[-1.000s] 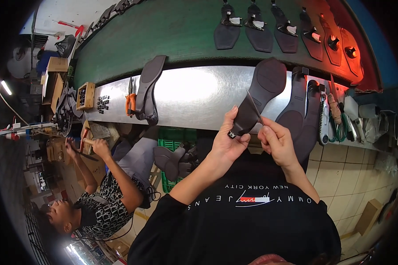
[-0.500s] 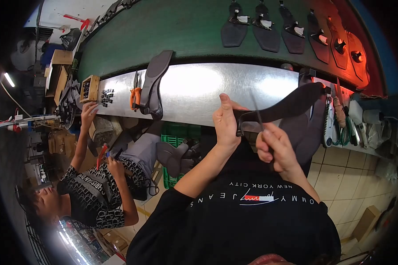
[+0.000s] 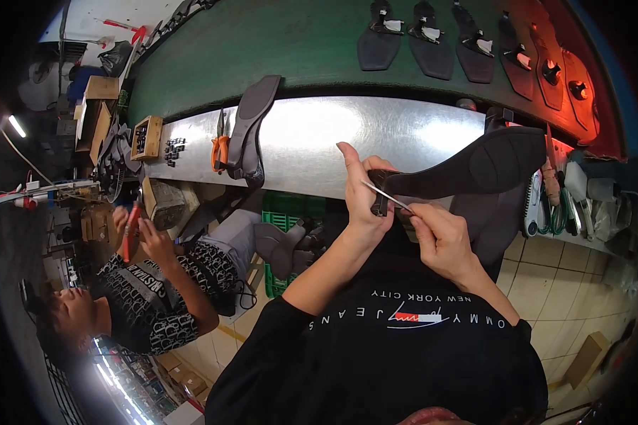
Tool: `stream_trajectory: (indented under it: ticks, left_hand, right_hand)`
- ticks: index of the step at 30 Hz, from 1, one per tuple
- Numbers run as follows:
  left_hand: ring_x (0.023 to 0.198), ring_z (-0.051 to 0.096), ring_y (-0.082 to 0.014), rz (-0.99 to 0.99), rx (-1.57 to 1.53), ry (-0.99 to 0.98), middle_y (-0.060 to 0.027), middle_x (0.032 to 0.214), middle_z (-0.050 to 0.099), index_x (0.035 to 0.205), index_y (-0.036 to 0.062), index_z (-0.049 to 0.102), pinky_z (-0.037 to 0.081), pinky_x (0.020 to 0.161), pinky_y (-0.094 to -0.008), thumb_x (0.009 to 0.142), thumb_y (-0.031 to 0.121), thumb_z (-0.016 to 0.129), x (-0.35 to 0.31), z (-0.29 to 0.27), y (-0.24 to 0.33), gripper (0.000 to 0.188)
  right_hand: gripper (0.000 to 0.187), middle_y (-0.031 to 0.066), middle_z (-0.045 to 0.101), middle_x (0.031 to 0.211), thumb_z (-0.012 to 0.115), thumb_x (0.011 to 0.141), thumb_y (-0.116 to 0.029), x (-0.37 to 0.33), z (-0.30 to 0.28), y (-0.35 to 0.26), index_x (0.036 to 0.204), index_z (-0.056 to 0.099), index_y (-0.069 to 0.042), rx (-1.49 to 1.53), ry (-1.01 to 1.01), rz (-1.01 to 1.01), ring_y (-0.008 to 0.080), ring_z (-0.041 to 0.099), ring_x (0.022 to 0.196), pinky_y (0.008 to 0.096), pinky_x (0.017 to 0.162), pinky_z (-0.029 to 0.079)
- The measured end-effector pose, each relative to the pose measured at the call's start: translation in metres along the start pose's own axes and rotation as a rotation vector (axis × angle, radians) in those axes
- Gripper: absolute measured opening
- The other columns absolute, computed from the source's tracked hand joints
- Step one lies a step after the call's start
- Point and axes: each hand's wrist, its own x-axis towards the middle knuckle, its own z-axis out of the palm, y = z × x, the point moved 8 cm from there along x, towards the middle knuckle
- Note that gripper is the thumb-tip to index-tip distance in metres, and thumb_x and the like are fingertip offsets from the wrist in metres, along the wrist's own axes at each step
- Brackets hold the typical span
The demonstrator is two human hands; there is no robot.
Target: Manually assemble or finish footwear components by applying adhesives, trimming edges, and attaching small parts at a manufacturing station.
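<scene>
My left hand (image 3: 365, 195) is closed round the strap end of a dark sandal (image 3: 493, 166), with the thumb sticking up. The broad end of its sole points right, over more dark soles (image 3: 478, 219). Between the fingers of my right hand (image 3: 443, 237) is a thin metal rod-like tool (image 3: 386, 196). It slants up and left across the strap, its tip by my left palm; whether the tip touches the strap I cannot tell.
Across the metal worktop (image 3: 312, 142) lie orange-handled pliers (image 3: 220, 152), another sandal (image 3: 252, 131), small black pieces (image 3: 174, 151) and a wooden box (image 3: 146, 138). Several sandals (image 3: 432, 46) line the green table. At left, a co-worker holds a red-handled tool (image 3: 131, 230). A green crate (image 3: 280, 280) stands below.
The rod-like tool has swung from upright to slanting across the strap. The sandal's broad end has tilted up, showing more sole. The co-worker's hand has left the worktop for the red-handled tool.
</scene>
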Motion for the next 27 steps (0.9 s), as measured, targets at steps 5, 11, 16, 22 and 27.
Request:
stream_trajectory:
  ticks: [5,11,16,22,27]
  left_hand:
    - [0.044,0.045,-0.0114,-0.141,0.050,0.085,-0.0018,0.057,0.051,0.065,0.0106,0.047,0.035,0.042,-0.0222,0.091,0.070,0.028,0.002,-0.001,-0.001,0.068]
    - [0.053,0.052,-0.0208,-0.486,-0.325,0.160,-0.0060,0.065,0.056,0.074,0.0133,0.055,0.042,0.049,-0.0318,0.081,0.076,0.043,-0.008,0.020,-0.027,0.064]
    - [0.061,0.033,-0.0127,-0.411,-0.513,0.021,0.0039,0.061,0.032,0.062,0.0149,0.038,0.032,0.063,-0.0304,0.087,0.026,0.055,-0.006,0.023,-0.028,0.032]
    - [0.060,0.028,-0.0121,-0.413,-0.615,-0.244,0.0043,0.061,0.027,0.061,0.0162,0.034,0.028,0.063,-0.0290,0.087,0.024,0.054,0.002,0.027,-0.026,0.034]
    - [0.061,0.030,-0.0123,-0.437,-0.631,-0.189,0.0042,0.061,0.030,0.061,0.0156,0.036,0.031,0.064,-0.0294,0.087,0.024,0.055,0.002,0.023,-0.027,0.033]
  right_hand:
    - [0.013,0.0102,0.059,0.074,0.064,0.081,0.000,-0.007,0.012,-0.022,0.093,0.062,-0.004,0.000,-0.137,-0.126,0.0286,0.060,0.059,0.0351,0.051,0.047]
    - [0.004,0.0134,0.060,0.073,0.059,0.086,-0.002,0.001,-0.012,0.004,0.090,0.060,-0.001,-0.059,0.077,0.087,0.0312,0.061,0.059,0.0369,0.053,0.047]
    - [0.006,0.0169,0.059,0.073,0.058,0.088,-0.006,-0.004,0.003,0.007,0.091,0.054,-0.003,-0.079,0.010,0.076,0.0374,0.059,0.063,0.0415,0.053,0.046]
    - [0.007,0.0165,0.057,0.072,0.056,0.089,-0.007,-0.005,0.015,-0.002,0.090,0.050,-0.003,-0.054,-0.108,0.079,0.0381,0.058,0.064,0.0439,0.052,0.044]
    - [0.003,0.0124,0.055,0.069,0.054,0.089,-0.004,-0.008,0.019,-0.006,0.087,0.052,-0.002,-0.080,-0.188,0.089,0.0327,0.059,0.062,0.0392,0.054,0.045]
